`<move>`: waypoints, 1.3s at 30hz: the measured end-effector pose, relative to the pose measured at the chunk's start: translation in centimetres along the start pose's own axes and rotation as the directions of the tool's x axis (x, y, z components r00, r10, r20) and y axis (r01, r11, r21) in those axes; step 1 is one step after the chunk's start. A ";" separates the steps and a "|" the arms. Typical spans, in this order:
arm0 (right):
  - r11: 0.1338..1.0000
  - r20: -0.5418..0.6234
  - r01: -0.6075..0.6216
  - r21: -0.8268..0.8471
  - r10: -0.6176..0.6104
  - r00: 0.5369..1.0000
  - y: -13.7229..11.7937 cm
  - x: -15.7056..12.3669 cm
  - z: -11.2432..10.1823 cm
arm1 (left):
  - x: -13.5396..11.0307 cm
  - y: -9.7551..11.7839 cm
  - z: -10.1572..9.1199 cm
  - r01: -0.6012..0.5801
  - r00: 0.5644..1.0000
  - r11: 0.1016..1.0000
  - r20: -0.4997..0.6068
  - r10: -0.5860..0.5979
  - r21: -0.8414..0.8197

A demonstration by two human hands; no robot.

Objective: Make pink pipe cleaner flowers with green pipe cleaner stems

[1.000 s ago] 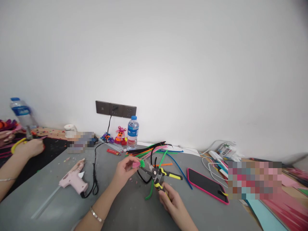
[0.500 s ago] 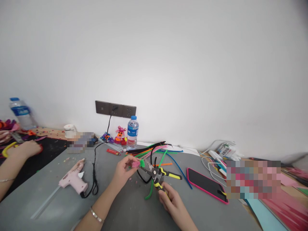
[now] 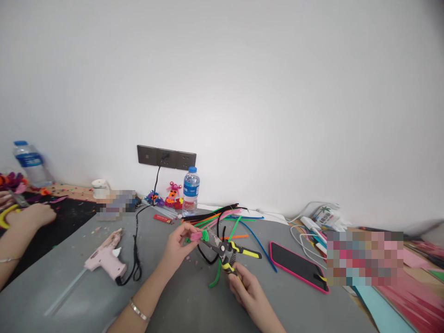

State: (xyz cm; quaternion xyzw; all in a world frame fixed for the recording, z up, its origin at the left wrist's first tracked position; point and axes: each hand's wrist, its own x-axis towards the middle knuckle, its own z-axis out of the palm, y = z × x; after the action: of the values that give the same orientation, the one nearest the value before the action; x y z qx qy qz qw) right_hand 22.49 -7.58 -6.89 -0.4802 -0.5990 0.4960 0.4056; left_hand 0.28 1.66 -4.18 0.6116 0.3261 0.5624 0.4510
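Between its fingertips my left hand (image 3: 179, 243) pinches a small pink and green pipe-cleaner piece (image 3: 197, 236), with green coils at its right end. My right hand (image 3: 244, 289) is closed round one handle of yellow and black wire-stripper pliers (image 3: 225, 254). Their handles are spread, and the jaws point up-left at the green coils; whether they touch the coils I cannot tell. A bent green pipe cleaner (image 3: 215, 276) lies below the pliers. Just behind both hands, a pile of coloured pipe cleaners (image 3: 222, 213) is spread on the grey mat (image 3: 166, 303).
A pink glue gun (image 3: 107, 259) with its black cord lies left. A water bottle (image 3: 190, 192) stands by the wall near small pipe-cleaner figures (image 3: 172, 195). To the right are a pink-cased phone (image 3: 298, 267) and white cables (image 3: 301, 240). Another person's hand (image 3: 38, 215) works far left.
My hands and the pliers stay almost still; the pink and green piece has turned slightly in my left fingers. The other person's hand at far left has shifted a little left.
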 end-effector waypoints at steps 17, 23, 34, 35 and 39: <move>1.000 0.010 0.014 0.000 -0.014 1.000 -0.2 0.1 0.0 | 0.2 0.1 -0.1 -0.034 0.999 0.999 0.012 0.034 0.002; 1.000 -0.006 0.012 0.002 -0.012 1.000 0.0 0.1 0.1 | 0.1 0.1 0.0 -0.051 0.999 0.997 0.014 0.050 0.059; 1.000 -0.024 0.000 0.021 0.000 1.000 0.2 0.1 0.1 | 0.1 0.2 -0.1 -0.034 0.999 0.994 0.025 0.032 0.100; 1.000 -0.029 -0.002 0.026 0.002 1.000 0.1 0.1 0.1 | 0.1 0.2 -0.1 -0.034 0.999 0.994 0.024 0.031 0.102; 0.999 -0.040 -0.001 0.035 0.002 0.999 -0.2 0.0 0.1 | 0.0 0.3 0.0 -0.045 0.999 0.994 0.020 0.043 0.103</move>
State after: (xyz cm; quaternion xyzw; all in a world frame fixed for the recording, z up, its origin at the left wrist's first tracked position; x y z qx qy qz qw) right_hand 22.34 -7.60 -6.73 -0.4833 -0.5817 0.4969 0.4256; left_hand 0.27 1.52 -3.93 0.6460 0.3371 0.5492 0.4092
